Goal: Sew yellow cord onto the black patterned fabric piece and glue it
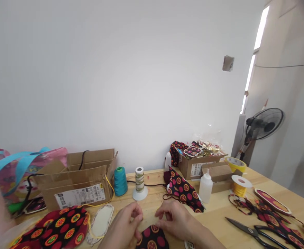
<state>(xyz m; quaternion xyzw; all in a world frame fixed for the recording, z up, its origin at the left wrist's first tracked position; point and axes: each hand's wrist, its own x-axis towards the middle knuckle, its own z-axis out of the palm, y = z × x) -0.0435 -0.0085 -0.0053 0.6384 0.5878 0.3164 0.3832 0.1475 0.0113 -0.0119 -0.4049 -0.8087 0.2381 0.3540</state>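
A black fabric piece (153, 239) printed with red and orange rounds lies at the bottom middle, its lower part cut off by the frame. My left hand (127, 224) is at its left edge, fingers curled in and lower fingers against the cloth. From the right, my right hand (176, 218) bends over its upper edge, with the thumb on the fabric and the index finger curled above. Whether a thin thread runs between the fingertips is too small to tell. Behind my right hand lies a folded piece of similar cloth (184, 190), beside a white squeeze bottle (206, 188).
Black scissors (252, 231) lie at right, near a yellow ribbon spool (240, 186). A teal thread cone (120, 182) and a camouflage thread spool (139, 181) stand behind my hands. An open cardboard box (76, 183), round patterned fabric (61, 228) and a pale ornate frame (102, 221) are at left.
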